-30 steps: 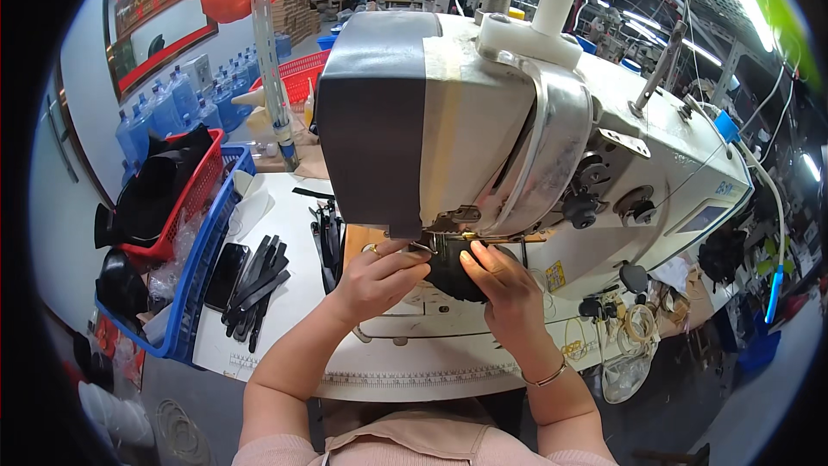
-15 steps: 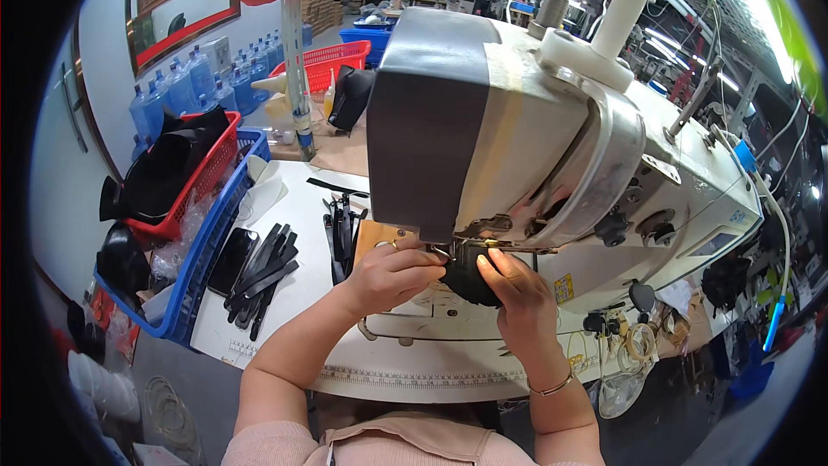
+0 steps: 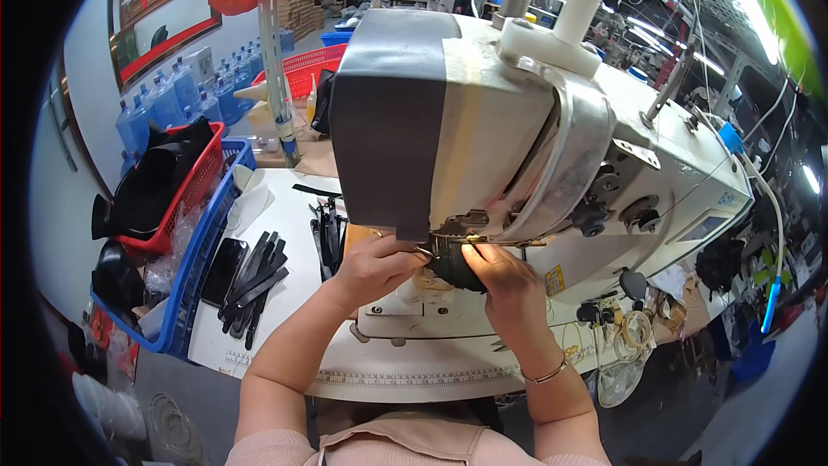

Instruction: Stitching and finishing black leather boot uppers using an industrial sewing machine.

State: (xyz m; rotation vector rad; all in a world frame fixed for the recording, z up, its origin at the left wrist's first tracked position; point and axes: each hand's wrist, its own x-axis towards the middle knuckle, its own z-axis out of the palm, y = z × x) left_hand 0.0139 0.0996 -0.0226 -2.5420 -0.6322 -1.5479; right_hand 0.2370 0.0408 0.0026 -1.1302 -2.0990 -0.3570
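Under the head of a sewing machine (image 3: 390, 121) lies a small curved black piece (image 3: 455, 273), likely fabric or leather. My right hand (image 3: 511, 286) grips it from the right, thumb and fingers pressed together on its upper edge. At its left edge, my left hand (image 3: 379, 267) is closed in a pinch, fingertips beside a small shiny metal part. Whatever those fingertips hold is too small to make out. The needle area is mostly hidden by the machine head and my fingers.
Black strips (image 3: 254, 280) lie beside a dark phone (image 3: 225, 271) on the white table, with more strips (image 3: 326, 233) left of the machine. A blue basket (image 3: 185, 293) and a red basket (image 3: 197, 185) hold black pieces. Tape rolls (image 3: 636, 328) sit at the right.
The whole view has shifted, so the machine and table appear farther left. The black piece has turned slightly beneath my right hand. Both hands stay at the machine in much the same grip.
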